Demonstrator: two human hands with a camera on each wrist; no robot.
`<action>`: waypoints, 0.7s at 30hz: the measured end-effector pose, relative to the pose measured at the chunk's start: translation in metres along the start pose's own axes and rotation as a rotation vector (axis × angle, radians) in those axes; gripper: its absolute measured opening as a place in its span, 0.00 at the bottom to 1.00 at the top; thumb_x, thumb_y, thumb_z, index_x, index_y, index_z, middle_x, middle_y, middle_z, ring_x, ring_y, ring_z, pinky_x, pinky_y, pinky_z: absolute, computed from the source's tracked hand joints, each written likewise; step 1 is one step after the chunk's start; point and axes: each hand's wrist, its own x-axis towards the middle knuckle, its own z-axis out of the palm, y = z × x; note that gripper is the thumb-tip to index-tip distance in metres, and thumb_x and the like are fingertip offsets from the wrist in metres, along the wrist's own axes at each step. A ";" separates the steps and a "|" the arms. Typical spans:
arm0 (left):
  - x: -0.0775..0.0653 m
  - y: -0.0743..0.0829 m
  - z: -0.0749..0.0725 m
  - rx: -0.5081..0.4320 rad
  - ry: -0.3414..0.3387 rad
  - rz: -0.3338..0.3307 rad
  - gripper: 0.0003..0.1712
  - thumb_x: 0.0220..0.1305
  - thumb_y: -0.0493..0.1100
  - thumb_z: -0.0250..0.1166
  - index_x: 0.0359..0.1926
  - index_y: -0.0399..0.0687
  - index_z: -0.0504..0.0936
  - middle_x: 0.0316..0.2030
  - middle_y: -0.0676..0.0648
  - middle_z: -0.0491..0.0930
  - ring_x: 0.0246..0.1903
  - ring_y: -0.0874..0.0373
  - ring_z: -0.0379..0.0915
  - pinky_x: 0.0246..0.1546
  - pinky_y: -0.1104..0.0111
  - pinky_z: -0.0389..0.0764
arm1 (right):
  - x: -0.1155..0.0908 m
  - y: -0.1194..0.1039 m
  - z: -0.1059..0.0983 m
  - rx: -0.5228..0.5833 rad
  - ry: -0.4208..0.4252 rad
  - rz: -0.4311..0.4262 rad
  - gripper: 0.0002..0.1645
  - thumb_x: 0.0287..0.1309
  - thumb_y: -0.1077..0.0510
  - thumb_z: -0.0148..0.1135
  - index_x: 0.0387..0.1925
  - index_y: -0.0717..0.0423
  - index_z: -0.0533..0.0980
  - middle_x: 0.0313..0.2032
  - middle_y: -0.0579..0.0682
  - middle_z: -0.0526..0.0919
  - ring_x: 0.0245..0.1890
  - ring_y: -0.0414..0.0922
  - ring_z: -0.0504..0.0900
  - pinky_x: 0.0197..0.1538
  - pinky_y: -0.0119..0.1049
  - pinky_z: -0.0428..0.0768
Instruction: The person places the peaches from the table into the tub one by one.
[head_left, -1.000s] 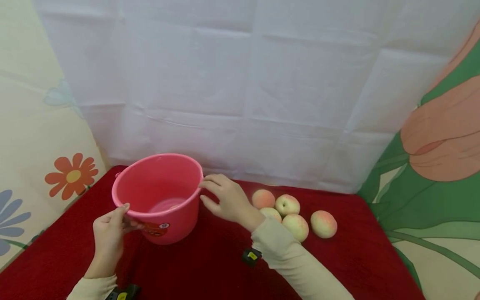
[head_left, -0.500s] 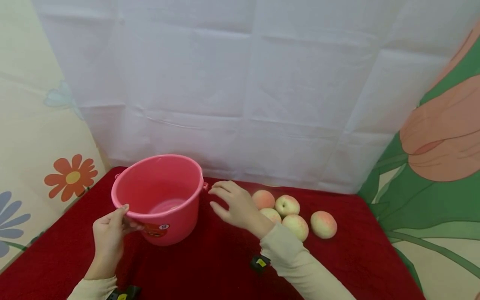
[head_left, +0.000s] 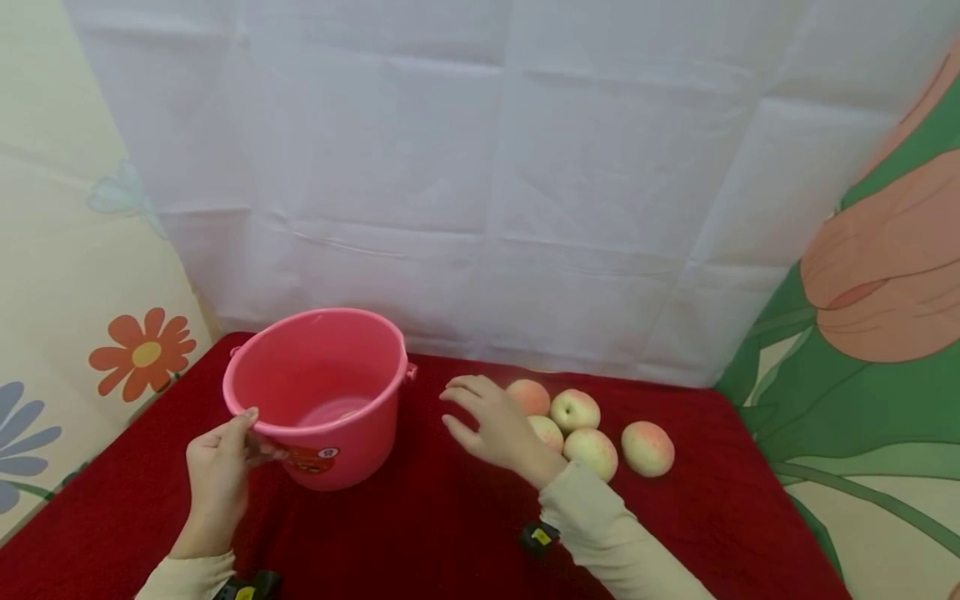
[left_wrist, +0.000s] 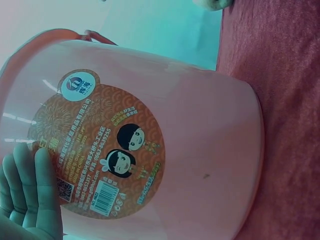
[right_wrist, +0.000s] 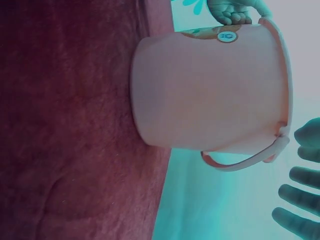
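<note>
A pink bucket (head_left: 341,446) stands upright on the red cloth, left of the middle in the head view. My left hand (head_left: 217,471) pinches its near left rim, thumb on top and fingers against the outer wall. The left wrist view shows those fingers over the round printed label (left_wrist: 100,150). My right hand (head_left: 498,429) hovers between the bucket and the peaches, fingers spread and holding nothing. Several peaches (head_left: 591,454) lie in a cluster just right of it, partly overlapped by the hand. The bucket's handle (right_wrist: 245,162) hangs down the far side in the right wrist view.
One peach (head_left: 647,448) lies apart on the right. The red cloth (head_left: 420,533) covers the table. A white sheet (head_left: 480,183) hangs behind it, with a flower-printed backdrop (head_left: 885,333) on the right and another on the left.
My right hand has left the bucket's right rim and moved right towards the peaches, uncovering the handle's hinge. The left hand and the bucket stay in place.
</note>
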 end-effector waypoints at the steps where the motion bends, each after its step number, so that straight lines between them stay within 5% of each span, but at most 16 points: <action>1: 0.007 -0.011 -0.007 0.044 0.043 -0.010 0.22 0.60 0.50 0.61 0.24 0.32 0.80 0.14 0.40 0.77 0.15 0.49 0.78 0.20 0.61 0.80 | -0.002 0.001 0.000 0.003 -0.011 0.010 0.15 0.50 0.59 0.64 0.41 0.59 0.77 0.43 0.55 0.79 0.46 0.48 0.76 0.48 0.40 0.75; 6: 0.012 -0.022 -0.009 0.060 0.146 -0.024 0.28 0.55 0.54 0.65 0.25 0.27 0.78 0.15 0.38 0.76 0.14 0.47 0.77 0.20 0.58 0.80 | -0.012 0.007 -0.001 -0.004 -0.055 0.049 0.14 0.51 0.59 0.63 0.41 0.59 0.77 0.44 0.55 0.78 0.46 0.49 0.75 0.49 0.40 0.74; 21: 0.007 -0.014 -0.004 0.069 0.165 -0.035 0.27 0.54 0.54 0.65 0.24 0.28 0.79 0.14 0.39 0.75 0.14 0.49 0.77 0.19 0.60 0.80 | -0.037 0.024 -0.006 -0.070 -0.064 0.089 0.14 0.49 0.58 0.64 0.39 0.59 0.78 0.42 0.54 0.79 0.43 0.48 0.78 0.42 0.39 0.77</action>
